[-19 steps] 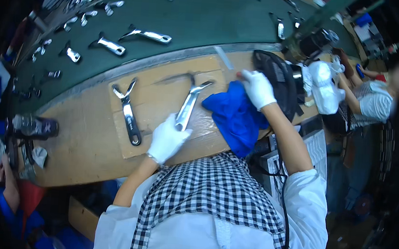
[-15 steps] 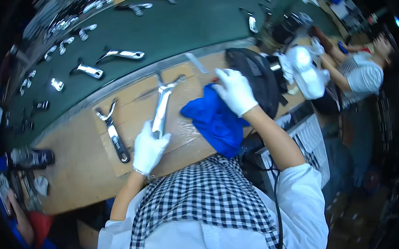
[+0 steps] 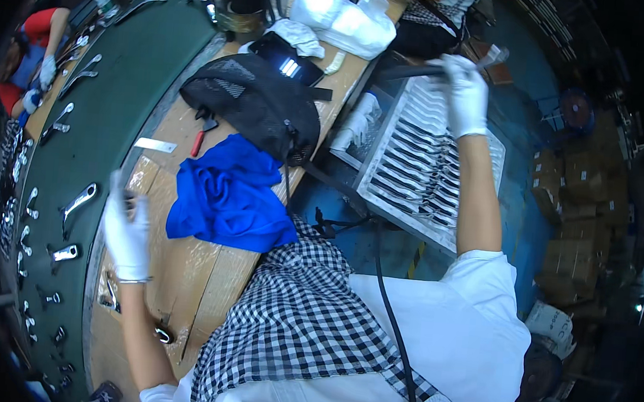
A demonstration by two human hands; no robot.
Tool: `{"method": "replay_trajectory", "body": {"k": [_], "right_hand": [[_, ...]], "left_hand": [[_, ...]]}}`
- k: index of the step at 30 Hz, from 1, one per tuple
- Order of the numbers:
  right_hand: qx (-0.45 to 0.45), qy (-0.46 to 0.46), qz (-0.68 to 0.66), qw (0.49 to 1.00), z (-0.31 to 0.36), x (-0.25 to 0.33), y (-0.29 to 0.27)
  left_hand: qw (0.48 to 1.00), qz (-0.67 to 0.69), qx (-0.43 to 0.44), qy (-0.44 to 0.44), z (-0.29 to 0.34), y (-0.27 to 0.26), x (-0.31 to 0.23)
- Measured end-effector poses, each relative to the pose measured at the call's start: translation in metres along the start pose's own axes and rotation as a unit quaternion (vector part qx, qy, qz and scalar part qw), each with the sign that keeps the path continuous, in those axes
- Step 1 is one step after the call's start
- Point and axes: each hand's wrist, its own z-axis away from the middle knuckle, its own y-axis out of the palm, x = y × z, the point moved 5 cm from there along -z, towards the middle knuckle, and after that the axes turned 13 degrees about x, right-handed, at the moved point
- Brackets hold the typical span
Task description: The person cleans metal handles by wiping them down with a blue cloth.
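Head view: the tray [image 3: 411,225] stands below and around the right hand [image 3: 462,99], its metal tools [image 3: 408,159] lying side by side in a row. That gloved hand is closed around a tool [image 3: 493,58], whose bright head sticks out to its right and what looks like a dark handle to its left, by the tray's far end (blur makes the height hard to judge). Good handling here probably means a firm hold at mid-length, a level wrist, and the polished head kept from knocking its neighbours. The left hand [image 3: 127,238] hangs over the bench with fingers apart; I cannot tell whether anything is between them.

Blue floor [image 3: 543,135] stretches beyond the right hand, with stacked cartons [image 3: 571,255] further right. Left of the left hand runs a green belt [image 3: 147,74] carrying scattered tools, and past it shows another worker's red sleeve [image 3: 39,24]. On the wooden bench [image 3: 173,123], between the hands, lie a black bag [image 3: 240,92], a crumpled blue cloth [image 3: 224,193], a metal strip [image 3: 155,145] and a small red object [image 3: 197,143].
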Motion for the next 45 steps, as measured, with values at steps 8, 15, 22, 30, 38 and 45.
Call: {"method": "replay_trajectory", "body": {"k": [8, 15, 22, 30, 38, 45], "right_hand": [[-0.354, 0.238, -0.119, 0.897, 0.028, -0.263, -0.195], [-0.292, 0.337, 0.035, 0.894, 0.022, -0.334, -0.180], [-0.149, 0.364, 0.054, 0.918, -0.028, -0.343, -0.183], [0.240, 0.032, 0.012, 0.970, -0.053, 0.009, 0.087], [0.591, -0.351, 0.319, 0.653, 0.120, 0.085, 0.369], [0.549, -0.365, 0.467, 0.590, 0.147, 0.026, 0.418]], "left_hand": [[0.944, -0.072, 0.072, -0.312, -0.044, -0.051, 0.222], [0.936, -0.271, 0.082, -0.209, -0.049, -0.061, 0.225], [0.980, -0.021, -0.047, -0.191, 0.024, -0.075, 0.106], [0.981, -0.146, 0.081, -0.101, 0.143, -0.043, -0.064], [0.940, 0.225, -0.048, -0.253, 0.183, -0.006, 0.027], [0.912, 0.320, -0.067, -0.248, 0.194, 0.010, 0.036]]}}
